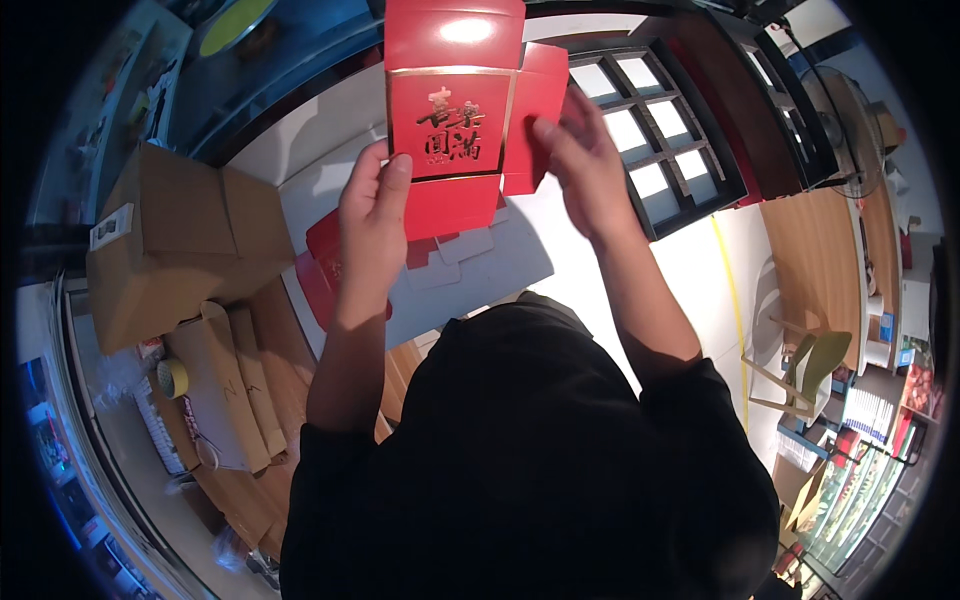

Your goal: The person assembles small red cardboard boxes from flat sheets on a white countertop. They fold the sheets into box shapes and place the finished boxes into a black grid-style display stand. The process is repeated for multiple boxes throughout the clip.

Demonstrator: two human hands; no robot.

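A partly unfolded red carton (445, 120) with gold lettering and gold edge lines is held up over the white table (500, 262). Its top, side and lower flaps stand out from the main panel. My left hand (375, 215) is closed on the carton's lower left edge, thumb on the front and fingers mostly behind. At the right side flap, my right hand (588, 175) has its thumb against the front face; its other fingers are slightly blurred and partly behind the flap. Another red carton piece (318, 265) lies on the table beside my left forearm, and white and red flat pieces (440, 262) lie below the held carton.
A large brown cardboard box (190, 225) stands at the left, with folded cardboard (222, 385) and a yellow tape roll (173, 378) nearer. A black lattice frame (655, 130) stands at the far right of the table. Further right are a fan (850, 130) and a green chair (822, 365).
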